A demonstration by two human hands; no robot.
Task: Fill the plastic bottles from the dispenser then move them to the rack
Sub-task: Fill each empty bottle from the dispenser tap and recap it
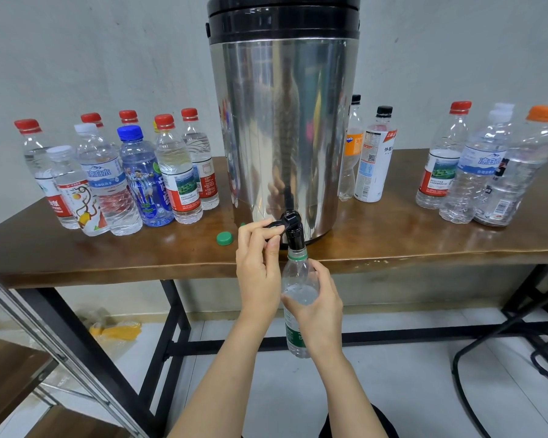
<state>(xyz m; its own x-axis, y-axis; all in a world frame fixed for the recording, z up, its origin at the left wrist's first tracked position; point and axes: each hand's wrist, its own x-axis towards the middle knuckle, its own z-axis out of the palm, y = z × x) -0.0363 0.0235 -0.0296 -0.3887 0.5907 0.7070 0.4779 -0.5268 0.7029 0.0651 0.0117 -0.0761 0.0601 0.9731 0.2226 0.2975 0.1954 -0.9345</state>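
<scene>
A tall steel dispenser (pixel 282 121) with a black lid stands on the brown table (pixel 393 245). Its black tap (pixel 293 230) overhangs the front edge. My left hand (pixel 258 263) pinches the tap's black lever. My right hand (pixel 318 308) grips a clear, uncapped plastic bottle (pixel 296 279) with a green label, held upright with its mouth under the spout. Water stands at about shoulder height inside it. A loose green cap (pixel 224 238) lies on the table left of the tap.
Several capped bottles holding water (pixel 121 178) crowd the table's left side. Several capped bottles (pixel 484 165) stand at the right, and two more (pixel 372 159) beside the dispenser. A metal-framed rack with wooden shelves (pixel 19 358) is at the lower left. Black chair legs (pixel 519 358) are at the right.
</scene>
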